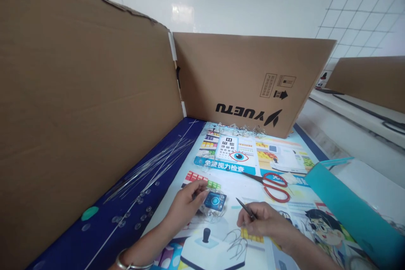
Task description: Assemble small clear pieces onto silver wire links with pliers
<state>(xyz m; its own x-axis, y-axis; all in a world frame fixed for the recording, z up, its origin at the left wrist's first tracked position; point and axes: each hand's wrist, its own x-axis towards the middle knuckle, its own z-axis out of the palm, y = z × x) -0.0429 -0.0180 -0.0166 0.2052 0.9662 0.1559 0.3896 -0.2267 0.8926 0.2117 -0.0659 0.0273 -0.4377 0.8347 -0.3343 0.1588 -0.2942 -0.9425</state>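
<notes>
My left hand is closed, thumb against fingers, on a clear beaded wire piece. The piece is see-through, so its exact shape is hard to make out over the blue square picture behind it. In my right hand, a slim, dark, pointed metal tool, which looks like tweezers, slants up and to the left. Its tip is apart from the beaded piece. Below and between my hands lie loose bent wires. Red-handled scissors rest beyond my right hand, blades toward the left.
Tall cardboard panels stand at the left and back. Long straight wires and loose clear beads lie on the blue strip at left, near a green disc. More clear pieces line the back panel. A teal box stands right.
</notes>
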